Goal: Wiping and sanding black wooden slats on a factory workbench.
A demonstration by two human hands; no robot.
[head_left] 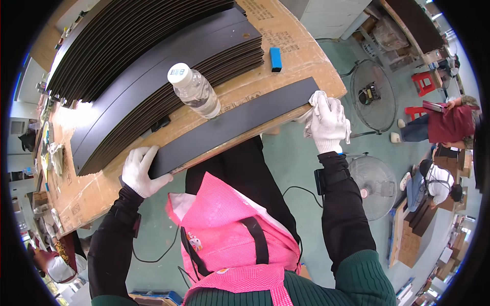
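Observation:
A long dark grey board [235, 120] lies along the near edge of the cardboard-covered table. My left hand [141, 172], in a white glove, holds the board's left end, thumb at the near edge and fingers toward the far side. At the right end my right hand [328, 122], also gloved, is closed on a crumpled white cloth [319, 100], which touches the board's corner. Just beyond the board stands a clear plastic bottle [198, 94] with a white cap. Past it are tall stacks of similar dark boards [168, 86].
A small blue block [275, 59] sits on the table [301, 51] near its far right. Two floor fans [374, 96] stand to the right. Beyond them are a red stool [423, 83] and two people [440, 184]. Another person [61, 268] is at lower left.

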